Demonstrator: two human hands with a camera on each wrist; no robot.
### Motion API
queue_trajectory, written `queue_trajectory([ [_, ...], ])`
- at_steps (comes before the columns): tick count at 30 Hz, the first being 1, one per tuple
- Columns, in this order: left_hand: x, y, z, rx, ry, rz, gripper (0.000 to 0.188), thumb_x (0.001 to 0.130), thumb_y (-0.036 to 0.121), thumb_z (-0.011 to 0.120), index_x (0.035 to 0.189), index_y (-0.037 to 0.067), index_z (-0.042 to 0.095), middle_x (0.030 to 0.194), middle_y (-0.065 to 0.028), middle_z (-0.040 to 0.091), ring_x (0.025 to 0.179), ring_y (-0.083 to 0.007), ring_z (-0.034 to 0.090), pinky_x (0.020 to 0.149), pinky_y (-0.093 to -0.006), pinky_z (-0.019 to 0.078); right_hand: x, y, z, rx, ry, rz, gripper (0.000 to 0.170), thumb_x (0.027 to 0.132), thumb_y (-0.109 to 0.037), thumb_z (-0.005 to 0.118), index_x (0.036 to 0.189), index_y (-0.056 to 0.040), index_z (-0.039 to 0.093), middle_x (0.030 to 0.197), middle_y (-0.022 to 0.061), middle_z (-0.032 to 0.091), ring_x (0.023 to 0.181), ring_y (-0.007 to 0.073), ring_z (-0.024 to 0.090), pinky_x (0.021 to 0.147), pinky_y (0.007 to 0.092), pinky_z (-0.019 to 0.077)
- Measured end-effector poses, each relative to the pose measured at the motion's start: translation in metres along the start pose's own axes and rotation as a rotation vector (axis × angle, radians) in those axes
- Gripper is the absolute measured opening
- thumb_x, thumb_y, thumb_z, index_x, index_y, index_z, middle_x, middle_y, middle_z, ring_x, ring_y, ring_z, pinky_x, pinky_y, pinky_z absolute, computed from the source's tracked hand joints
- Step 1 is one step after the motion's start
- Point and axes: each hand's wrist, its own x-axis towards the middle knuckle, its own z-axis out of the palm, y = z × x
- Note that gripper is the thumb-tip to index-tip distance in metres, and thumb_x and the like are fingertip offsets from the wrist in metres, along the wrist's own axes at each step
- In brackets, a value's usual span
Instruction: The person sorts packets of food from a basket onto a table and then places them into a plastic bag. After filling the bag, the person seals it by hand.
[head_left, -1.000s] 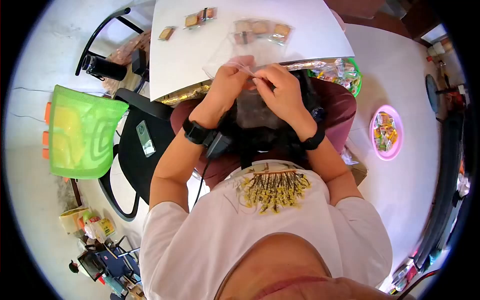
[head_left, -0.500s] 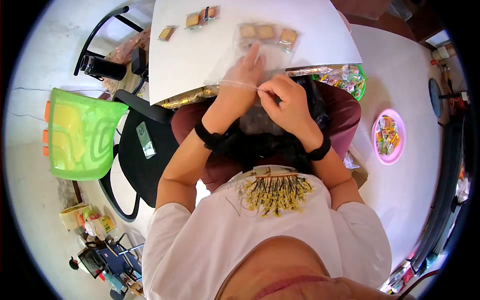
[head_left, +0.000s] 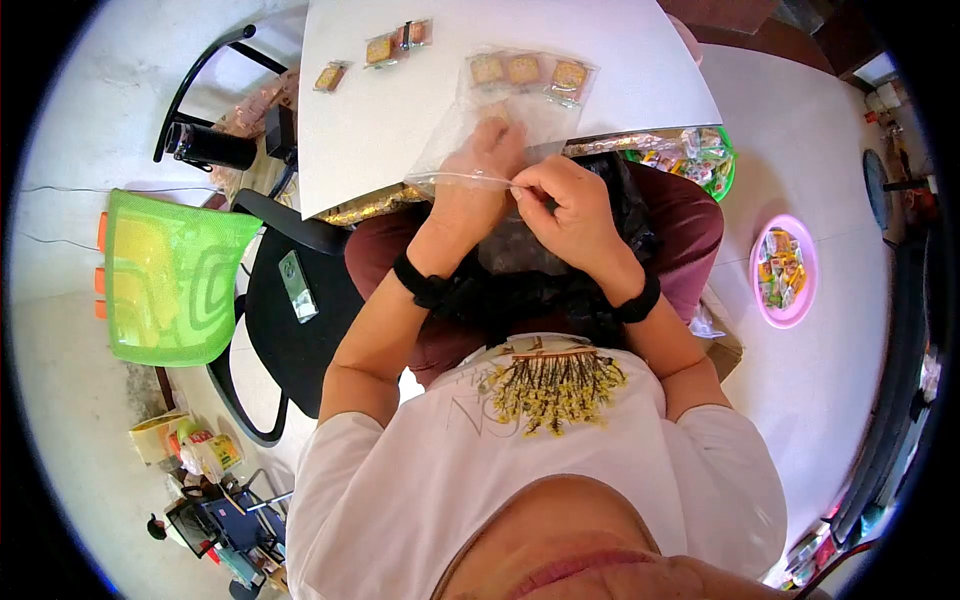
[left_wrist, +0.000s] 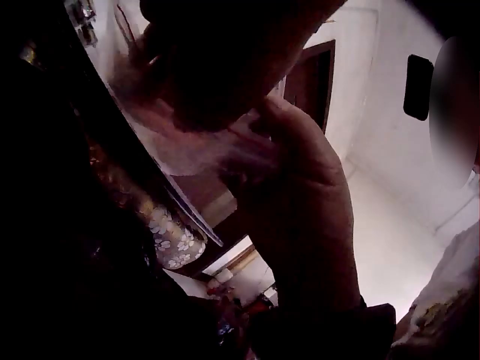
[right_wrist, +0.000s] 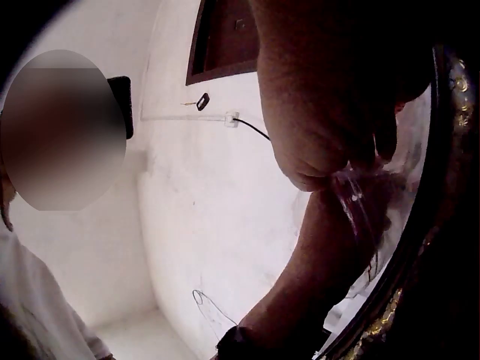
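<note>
There's a white table (head_left: 370,130), and just left of it an office-type chair (head_left: 285,350), black seat, lime-green mesh back (head_left: 170,320). White wall (head_left: 60,130) further left of the table. To its right it's all pale tiled floor (head_left: 780,390), pretty bright. Dark brown door-looking thing (right_wrist: 225,45) well off from the table.

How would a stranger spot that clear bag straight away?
Find the white table at the top of the head view. At its near edge, a clear bag partly covers the left hand. Unlike the small wrapped biscuits farther left, it's pinched at the edge by the right hand.
</note>
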Motion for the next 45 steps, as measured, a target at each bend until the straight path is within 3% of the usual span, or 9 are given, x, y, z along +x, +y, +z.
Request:
queue_trajectory([
  [15,0.032,-0.025,0.037,0.456,-0.035,0.067,0.013,0.078,0.015,0.06,0.09,0.009,0.057,0.086,-0.0108,0.054,0.081,-0.0299,0.061,0.061,-0.0392,0.0523,-0.002,0.0,-0.001,0.013,-0.011,0.016,0.006,0.079,-0.006,0.066,0.08,-0.0067,0.061,0.07,0.0095,0.056,0.061,0.0286,0.057,0.055,0.0344,0.0456],
  [21,0.049,-0.013,0.024,0.227,-0.073,-0.465,0.009,0.084,0.013,0.057,0.09,0.009,0.062,0.09,-0.0157,0.059,0.082,-0.0348,0.064,0.065,-0.0434,0.0534,0.0,0.009,0.003,0.071,0.022,0.052,0.006,0.078,-0.004,0.067,0.082,-0.0053,0.063,0.071,0.0102,0.057,0.06,0.0262,0.056,0.055,0.0322,0.0448],
  [24,0.006,-0.028,0.025,0.045,0.157,0.064,0.013,0.084,0.013,0.059,0.094,0.006,0.061,0.089,-0.0158,0.062,0.075,-0.0391,0.064,0.066,-0.045,0.0526,0.005,0.015,0.003,0.05,0.045,0.02,0.006,0.079,-0.003,0.067,0.083,-0.0044,0.063,0.071,0.0105,0.057,0.06,0.0241,0.056,0.056,0.0313,0.0448],
  [27,-0.017,-0.002,-0.035,0.011,-0.289,0.066,0.012,0.083,0.011,0.061,0.092,0.003,0.062,0.088,-0.0164,0.065,0.073,-0.0413,0.062,0.065,-0.0447,0.0509,0.008,0.011,-0.003,-0.002,0.014,0.05,0.006,0.079,-0.002,0.067,0.083,-0.0039,0.063,0.071,0.01,0.057,0.061,0.0227,0.057,0.057,0.0304,0.045],
  [30,-0.015,-0.018,-0.087,-0.369,-0.344,-0.076,0.012,0.085,0.012,0.062,0.086,0.001,0.063,0.076,-0.0147,0.065,0.066,-0.0311,0.062,0.061,-0.0387,0.049,0.005,0.014,-0.003,0.024,0.025,0.057,0.006,0.078,-0.002,0.068,0.082,-0.0038,0.063,0.071,0.0088,0.056,0.06,0.0222,0.056,0.056,0.0296,0.044],
  [32,-0.006,-0.06,-0.101,-0.352,-0.149,-0.432,0.016,0.093,0.016,0.059,0.088,0.002,0.066,0.069,-0.0019,0.061,0.062,-0.0045,0.056,0.056,-0.0228,0.0456,0.005,0.014,-0.004,0.037,0.018,0.056,0.006,0.078,-0.002,0.068,0.082,-0.0038,0.063,0.07,0.0085,0.056,0.06,0.0222,0.055,0.056,0.0295,0.0436],
  [36,0.034,-0.202,-0.094,0.276,0.211,-0.276,0.03,0.087,0.03,0.061,0.095,0.001,0.066,0.092,-0.0221,0.067,0.085,-0.0388,0.064,0.071,-0.0432,0.0508,0.006,0.017,-0.004,0.029,-0.007,0.073,0.006,0.078,-0.001,0.068,0.08,-0.0037,0.062,0.069,0.0083,0.055,0.06,0.0214,0.055,0.055,0.0294,0.0431],
  [40,0.058,-0.287,-0.072,0.518,0.134,-0.519,0.038,0.084,0.034,0.061,0.101,0.001,0.065,0.101,-0.024,0.066,0.095,-0.0409,0.062,0.081,-0.0466,0.051,0.007,0.015,-0.005,0.02,-0.064,0.125,0.006,0.078,-0.001,0.068,0.081,-0.0035,0.063,0.069,0.0084,0.055,0.062,0.0204,0.056,0.056,0.0296,0.0432],
  [45,0.052,-0.268,-0.062,0.568,0.038,-0.557,0.038,0.083,0.035,0.06,0.1,0.002,0.066,0.103,-0.0235,0.066,0.097,-0.0405,0.063,0.083,-0.0486,0.0505,0.004,0.015,-0.002,-0.027,-0.055,0.095,0.007,0.078,0.0,0.067,0.083,-0.0025,0.063,0.072,0.0085,0.056,0.062,0.0195,0.056,0.058,0.0288,0.0442],
])
